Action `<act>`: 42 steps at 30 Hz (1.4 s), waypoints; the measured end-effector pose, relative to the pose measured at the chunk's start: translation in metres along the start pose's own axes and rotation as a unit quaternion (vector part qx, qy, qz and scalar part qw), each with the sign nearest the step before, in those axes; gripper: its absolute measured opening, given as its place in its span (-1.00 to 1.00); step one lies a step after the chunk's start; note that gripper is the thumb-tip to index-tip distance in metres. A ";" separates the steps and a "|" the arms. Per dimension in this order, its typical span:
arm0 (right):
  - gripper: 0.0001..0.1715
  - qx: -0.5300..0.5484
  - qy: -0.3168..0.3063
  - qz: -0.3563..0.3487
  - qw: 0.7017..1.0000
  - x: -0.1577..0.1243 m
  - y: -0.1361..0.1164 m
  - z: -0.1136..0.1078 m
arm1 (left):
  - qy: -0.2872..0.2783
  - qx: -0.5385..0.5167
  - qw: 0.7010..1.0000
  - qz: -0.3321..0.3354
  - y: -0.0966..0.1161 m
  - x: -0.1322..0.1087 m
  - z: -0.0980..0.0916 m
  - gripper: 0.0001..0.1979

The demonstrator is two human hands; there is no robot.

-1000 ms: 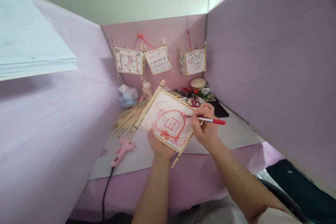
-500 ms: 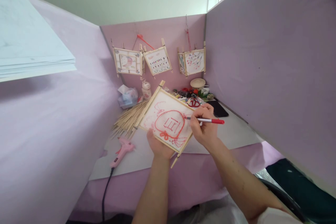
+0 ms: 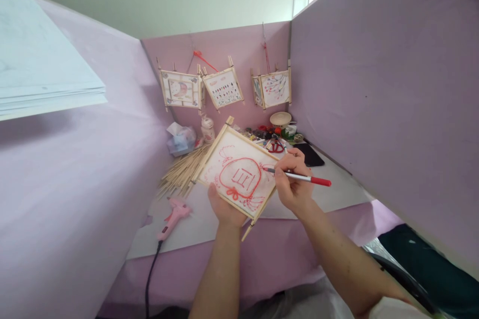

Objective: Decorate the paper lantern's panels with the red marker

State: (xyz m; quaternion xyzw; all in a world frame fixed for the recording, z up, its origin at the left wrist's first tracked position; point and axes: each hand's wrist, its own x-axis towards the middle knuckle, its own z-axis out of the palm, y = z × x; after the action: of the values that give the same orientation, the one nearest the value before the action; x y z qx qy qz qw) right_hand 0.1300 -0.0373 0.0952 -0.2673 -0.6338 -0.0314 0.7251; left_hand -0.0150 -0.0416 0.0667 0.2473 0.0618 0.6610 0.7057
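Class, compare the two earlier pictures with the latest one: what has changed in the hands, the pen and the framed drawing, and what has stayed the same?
The right hand tilted the red pen, so its capped end swung outward and lower to the right; its tip stays at the drawing's right edge. The left hand still holds the framed panel from below, tilted as before. The pink glue gun and bamboo sticks have not moved.
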 end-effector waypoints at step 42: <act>-0.85 -0.079 -0.057 -0.023 0.995 0.001 0.004 0.005 | -0.009 0.001 1.000 -0.006 0.003 -0.002 0.006 -0.36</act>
State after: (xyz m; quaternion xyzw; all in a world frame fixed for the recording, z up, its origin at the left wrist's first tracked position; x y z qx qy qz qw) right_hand 0.1276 -0.0316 0.0945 -0.3104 -0.6760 -0.0825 0.6633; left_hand -0.0158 -0.0448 0.0732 0.2541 0.0574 0.6546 0.7097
